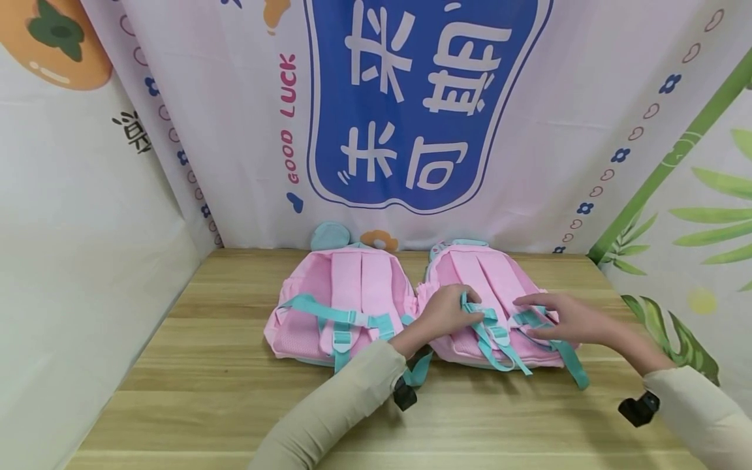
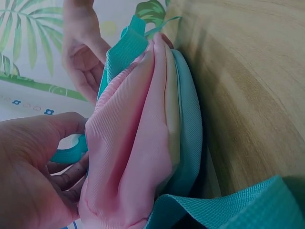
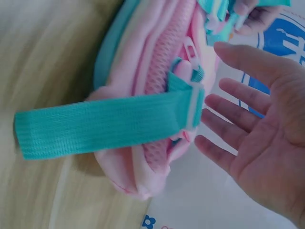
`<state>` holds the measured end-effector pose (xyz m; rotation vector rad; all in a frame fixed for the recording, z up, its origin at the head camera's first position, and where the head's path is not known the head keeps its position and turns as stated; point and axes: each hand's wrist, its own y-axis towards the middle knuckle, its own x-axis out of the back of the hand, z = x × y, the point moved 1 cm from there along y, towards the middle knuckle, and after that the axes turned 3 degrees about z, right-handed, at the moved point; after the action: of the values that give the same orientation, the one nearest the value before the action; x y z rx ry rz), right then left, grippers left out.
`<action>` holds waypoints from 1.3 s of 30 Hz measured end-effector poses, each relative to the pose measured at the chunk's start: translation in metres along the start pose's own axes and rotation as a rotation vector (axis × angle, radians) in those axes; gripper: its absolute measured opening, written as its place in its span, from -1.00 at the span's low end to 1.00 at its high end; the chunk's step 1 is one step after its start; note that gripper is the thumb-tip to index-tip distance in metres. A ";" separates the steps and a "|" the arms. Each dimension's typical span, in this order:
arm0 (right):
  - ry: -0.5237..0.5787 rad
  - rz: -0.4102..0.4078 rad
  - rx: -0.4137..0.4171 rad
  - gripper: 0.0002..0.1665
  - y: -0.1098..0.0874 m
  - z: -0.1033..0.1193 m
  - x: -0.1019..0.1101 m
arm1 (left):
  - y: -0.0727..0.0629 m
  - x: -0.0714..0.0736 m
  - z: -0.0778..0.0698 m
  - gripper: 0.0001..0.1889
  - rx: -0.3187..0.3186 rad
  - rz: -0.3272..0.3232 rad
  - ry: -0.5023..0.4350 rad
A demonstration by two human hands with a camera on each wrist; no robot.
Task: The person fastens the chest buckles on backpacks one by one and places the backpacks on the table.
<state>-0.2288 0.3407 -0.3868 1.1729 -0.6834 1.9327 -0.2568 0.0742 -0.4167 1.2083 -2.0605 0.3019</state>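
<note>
Two pink backpacks with teal webbing lie side by side, strap side up, on a wooden table. At the right backpack (image 1: 470, 267), my left hand (image 1: 449, 312) pinches a teal strap (image 1: 484, 343) near its buckle. The left wrist view shows the fingers of this hand (image 2: 35, 167) curled round teal webbing beside the pink fabric. My right hand (image 1: 572, 320) is over the right side of the same backpack. In the right wrist view, that hand (image 3: 262, 114) has its fingers spread near a white buckle (image 3: 194, 107), from which a loose teal strap end (image 3: 100, 126) hangs out.
Close on the left lies the other pink backpack (image 1: 346, 287), its teal straps partly behind my left forearm. The wooden table (image 1: 205, 391) meets a printed cloth backdrop (image 1: 247, 163) at the back. Dark wrist devices (image 1: 639, 410) sit under both wrists.
</note>
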 end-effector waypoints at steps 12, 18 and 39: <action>-0.124 -0.126 0.109 -0.57 0.012 -0.002 -0.020 | 0.001 -0.004 0.003 -0.72 -0.130 -0.023 -0.044; -0.260 -0.206 0.181 -0.66 0.015 -0.004 -0.028 | 0.000 -0.008 0.002 -0.72 -0.143 -0.048 -0.015; -0.334 -0.316 0.191 -0.69 0.019 -0.002 -0.041 | 0.000 -0.010 0.000 -0.73 -0.160 -0.105 0.086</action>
<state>-0.2336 0.3179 -0.4258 1.6404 -0.4524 1.5778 -0.2531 0.0812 -0.4235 1.1804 -1.9012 0.1340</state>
